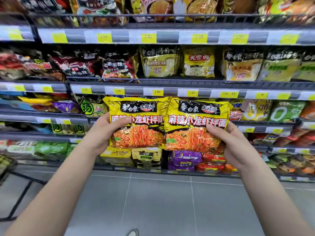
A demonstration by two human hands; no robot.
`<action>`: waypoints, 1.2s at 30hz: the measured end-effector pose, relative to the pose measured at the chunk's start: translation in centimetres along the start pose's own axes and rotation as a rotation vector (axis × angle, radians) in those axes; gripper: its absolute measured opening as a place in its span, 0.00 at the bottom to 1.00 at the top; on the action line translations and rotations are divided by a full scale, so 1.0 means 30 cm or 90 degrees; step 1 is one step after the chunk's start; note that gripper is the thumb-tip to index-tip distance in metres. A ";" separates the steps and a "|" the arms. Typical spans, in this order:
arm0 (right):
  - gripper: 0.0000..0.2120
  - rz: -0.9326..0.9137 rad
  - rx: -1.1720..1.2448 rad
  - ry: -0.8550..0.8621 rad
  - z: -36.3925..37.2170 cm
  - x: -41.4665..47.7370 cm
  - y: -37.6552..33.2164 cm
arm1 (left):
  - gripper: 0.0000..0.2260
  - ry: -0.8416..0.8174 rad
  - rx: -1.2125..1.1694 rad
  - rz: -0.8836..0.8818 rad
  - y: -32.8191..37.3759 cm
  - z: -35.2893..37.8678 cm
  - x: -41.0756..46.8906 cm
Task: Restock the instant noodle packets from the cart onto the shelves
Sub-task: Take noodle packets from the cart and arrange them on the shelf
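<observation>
Shelves (187, 82) behind; packets (196, 138) pinched in left hand (105, 133), right hand (233, 143).

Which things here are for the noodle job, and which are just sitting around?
For the job:
- left hand gripping the left yellow packet
- right hand gripping the right yellow packet
- shelves the packets go on

Just sitting around:
- yellow price tags
- purple packets on a low shelf
- grey floor tiles
</observation>
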State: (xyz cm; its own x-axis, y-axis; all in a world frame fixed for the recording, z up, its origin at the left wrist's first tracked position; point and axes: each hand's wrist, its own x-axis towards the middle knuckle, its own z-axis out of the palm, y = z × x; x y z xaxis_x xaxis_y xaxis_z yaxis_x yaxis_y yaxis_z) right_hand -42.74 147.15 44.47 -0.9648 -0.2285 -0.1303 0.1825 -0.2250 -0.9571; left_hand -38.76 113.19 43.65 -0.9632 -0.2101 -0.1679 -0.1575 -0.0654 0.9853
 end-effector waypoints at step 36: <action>0.24 -0.187 -0.056 0.011 -0.091 0.260 -0.434 | 0.41 -0.037 -0.051 0.161 0.435 0.178 0.292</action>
State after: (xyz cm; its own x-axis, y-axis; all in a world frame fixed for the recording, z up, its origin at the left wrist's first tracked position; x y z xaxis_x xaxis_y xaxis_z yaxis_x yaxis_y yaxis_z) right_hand -53.17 150.87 55.22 -0.9770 -0.1498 0.1515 -0.1208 -0.1965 -0.9730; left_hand -50.42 115.72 55.20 -0.9810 -0.1731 0.0873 0.1050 -0.0961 0.9898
